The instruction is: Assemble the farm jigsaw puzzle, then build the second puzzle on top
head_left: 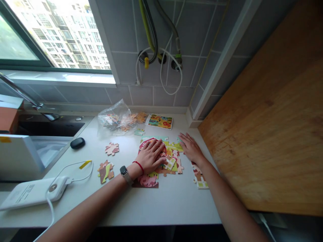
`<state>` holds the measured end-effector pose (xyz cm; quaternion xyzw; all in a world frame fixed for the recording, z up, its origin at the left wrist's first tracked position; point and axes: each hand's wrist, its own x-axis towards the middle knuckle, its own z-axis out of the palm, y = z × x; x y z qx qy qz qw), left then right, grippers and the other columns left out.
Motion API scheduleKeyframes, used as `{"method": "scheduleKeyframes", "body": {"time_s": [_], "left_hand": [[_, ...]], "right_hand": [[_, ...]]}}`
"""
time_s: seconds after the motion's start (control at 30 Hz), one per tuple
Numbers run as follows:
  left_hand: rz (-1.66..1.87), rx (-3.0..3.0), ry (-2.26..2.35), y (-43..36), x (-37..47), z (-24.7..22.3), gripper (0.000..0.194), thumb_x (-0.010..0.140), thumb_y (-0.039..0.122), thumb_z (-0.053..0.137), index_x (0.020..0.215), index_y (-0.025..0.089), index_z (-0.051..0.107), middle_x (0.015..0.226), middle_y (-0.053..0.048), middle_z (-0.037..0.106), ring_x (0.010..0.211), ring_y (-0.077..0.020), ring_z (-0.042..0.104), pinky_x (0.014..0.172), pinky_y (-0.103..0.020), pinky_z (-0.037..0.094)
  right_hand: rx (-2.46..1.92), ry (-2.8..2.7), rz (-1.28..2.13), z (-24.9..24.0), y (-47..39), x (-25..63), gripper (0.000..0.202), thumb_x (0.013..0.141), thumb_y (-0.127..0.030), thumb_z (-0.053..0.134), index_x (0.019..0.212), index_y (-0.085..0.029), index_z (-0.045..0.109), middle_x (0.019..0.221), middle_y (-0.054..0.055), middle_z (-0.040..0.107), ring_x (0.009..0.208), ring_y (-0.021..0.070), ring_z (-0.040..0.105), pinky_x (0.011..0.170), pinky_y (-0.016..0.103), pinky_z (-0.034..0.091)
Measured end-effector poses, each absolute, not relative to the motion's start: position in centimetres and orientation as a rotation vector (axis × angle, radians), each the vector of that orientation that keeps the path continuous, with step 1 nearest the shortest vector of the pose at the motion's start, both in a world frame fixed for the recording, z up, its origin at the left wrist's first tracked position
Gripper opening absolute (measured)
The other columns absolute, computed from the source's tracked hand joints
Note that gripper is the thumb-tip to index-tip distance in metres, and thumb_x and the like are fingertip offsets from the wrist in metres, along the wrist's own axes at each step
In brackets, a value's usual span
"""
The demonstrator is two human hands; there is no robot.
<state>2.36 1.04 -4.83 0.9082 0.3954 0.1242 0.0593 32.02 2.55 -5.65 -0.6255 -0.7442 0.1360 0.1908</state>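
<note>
A partly joined jigsaw puzzle (147,181) with farm pictures lies on the white counter. My left hand (150,155) rests flat on it, fingers spread, covering its middle. My right hand (190,148) lies with fingers stretched out at the puzzle's upper right edge, the fingertips touching a green part there. A loose-looking puzzle piece (170,163) sits on top of the puzzle beside my left thumb. More joined pieces (201,179) lie partly under my right forearm. Left of the puzzle are a pink-brown piece (112,149) and a brown-green piece group (106,171).
A clear plastic bag (114,117) of puzzle pieces and a picture card (159,121) lie at the back. A black mouse (77,143) and a white power bank (35,192) with a cable are at the left by the sink (50,129). A wooden panel (267,134) stands right.
</note>
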Motion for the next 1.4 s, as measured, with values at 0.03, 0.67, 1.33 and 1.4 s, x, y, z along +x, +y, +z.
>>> {"method": "scheduleKeyframes", "body": {"time_s": [0.03, 0.67, 1.33, 1.4], "left_hand": [[0.397, 2.751, 1.205, 1.0, 2.2, -5.0, 0.073, 0.106, 0.068, 0.034, 0.165, 0.025, 0.038, 0.171, -0.009, 0.035, 0.157, -0.0368, 0.032, 0.126, -0.057, 0.028], [0.561, 2.625, 1.338, -1.0, -2.0, -6.0, 0.067, 0.106, 0.064, 0.037, 0.159, 0.024, 0.048, 0.169, -0.014, 0.038, 0.156, -0.0369, 0.034, 0.125, -0.057, 0.029], [0.86, 2.451, 1.471, -2.4, -2.1, -2.8, 0.031, 0.107, 0.036, 0.045, 0.117, 0.018, 0.068, 0.129, -0.016, 0.065, 0.119, -0.0286, 0.062, 0.107, -0.048, 0.051], [0.857, 2.439, 1.501, -2.4, -2.0, -2.8, 0.032, 0.106, 0.038, 0.046, 0.119, 0.017, 0.067, 0.128, -0.016, 0.065, 0.118, -0.0292, 0.062, 0.106, -0.048, 0.051]], "right_hand": [[-1.765, -2.087, 0.377, -5.6, 2.5, 32.0, 0.05, 0.106, -0.037, 0.043, 0.15, -0.021, 0.06, 0.163, 0.007, 0.05, 0.157, 0.0317, 0.035, 0.128, 0.056, 0.03], [-1.703, -1.881, 0.098, -4.2, 0.9, 31.4, 0.061, 0.11, -0.048, 0.026, 0.114, -0.014, 0.077, 0.121, 0.02, 0.076, 0.12, 0.0293, 0.067, 0.11, 0.045, 0.049], [-1.519, -2.399, 0.343, 0.7, -5.2, 24.7, 0.053, 0.085, -0.049, 0.082, 0.129, -0.022, 0.072, 0.12, 0.012, 0.068, 0.115, 0.0304, 0.063, 0.102, 0.042, 0.05], [-1.597, -2.345, 0.387, 0.8, -5.7, 24.5, 0.047, 0.084, -0.046, 0.083, 0.124, -0.023, 0.075, 0.118, 0.012, 0.067, 0.115, 0.0315, 0.063, 0.102, 0.043, 0.049]]}}
